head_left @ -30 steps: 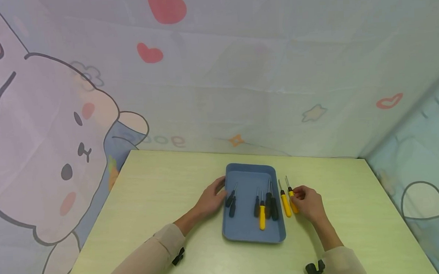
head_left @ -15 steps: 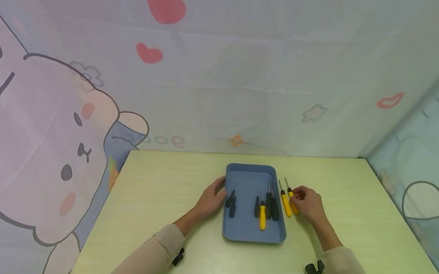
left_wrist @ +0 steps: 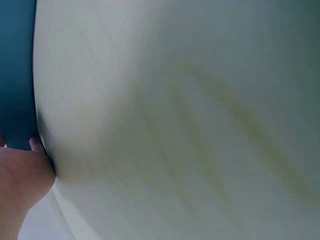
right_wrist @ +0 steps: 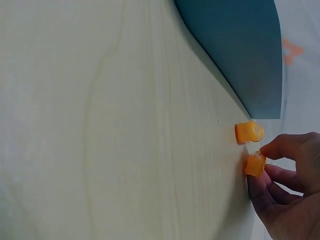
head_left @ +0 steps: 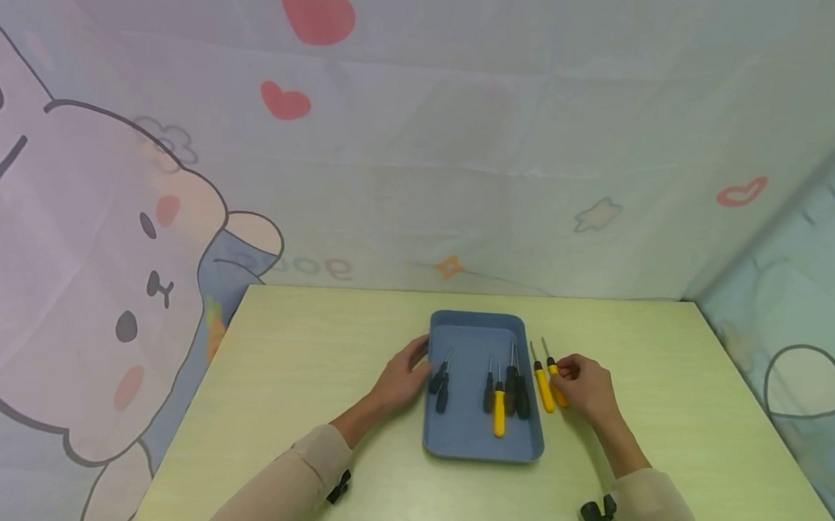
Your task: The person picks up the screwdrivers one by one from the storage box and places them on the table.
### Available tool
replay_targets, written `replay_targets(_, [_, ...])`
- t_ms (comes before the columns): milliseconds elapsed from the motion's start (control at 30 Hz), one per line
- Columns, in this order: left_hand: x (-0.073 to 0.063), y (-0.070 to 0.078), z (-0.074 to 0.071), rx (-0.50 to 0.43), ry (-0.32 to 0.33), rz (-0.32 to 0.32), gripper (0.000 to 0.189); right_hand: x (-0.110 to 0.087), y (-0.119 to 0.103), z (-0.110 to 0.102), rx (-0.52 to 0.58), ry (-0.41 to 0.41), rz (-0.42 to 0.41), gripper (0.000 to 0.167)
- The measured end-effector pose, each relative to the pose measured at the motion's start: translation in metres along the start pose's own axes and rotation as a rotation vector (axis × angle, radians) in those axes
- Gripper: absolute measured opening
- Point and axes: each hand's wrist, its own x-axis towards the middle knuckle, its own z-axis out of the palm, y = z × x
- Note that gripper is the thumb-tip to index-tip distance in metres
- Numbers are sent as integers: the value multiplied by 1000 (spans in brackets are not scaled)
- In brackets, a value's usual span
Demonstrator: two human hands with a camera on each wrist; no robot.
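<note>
A yellow screwdriver (head_left: 559, 396) lies on the table right of the blue tray (head_left: 467, 442), its shaft pointing away. My right hand (head_left: 589, 387) pinches its handle between thumb and fingers; the right wrist view shows the grip on the handle end (right_wrist: 255, 165). Just left of it, beside the tray wall, lies a second yellow screwdriver (head_left: 544, 392). My left hand (head_left: 400, 382) rests against the tray's left side, fingers fairly straight. Inside the tray are a yellow screwdriver (head_left: 499, 417) and several black ones, two of them near the left wall (head_left: 443, 395).
The pale yellow-green table (head_left: 308, 327) meets a printed cloth backdrop (head_left: 412, 136) at its far edge and left side. Black camera mounts (head_left: 339, 489) sit at both wrists by the beige sleeves (head_left: 280, 484).
</note>
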Motion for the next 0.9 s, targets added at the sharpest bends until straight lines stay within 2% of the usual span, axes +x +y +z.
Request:
replay_targets(200, [0, 0, 1, -7, 6, 16, 59, 0, 2, 0, 3, 7, 6, 25])
replay_targets(533, [0, 2, 0, 4, 11, 1, 59, -3, 1, 1, -5, 7, 10, 24])
replay_targets(900, [-1, 3, 0, 0, 11, -9, 59, -2, 5, -1, -18, 43, 11, 24])
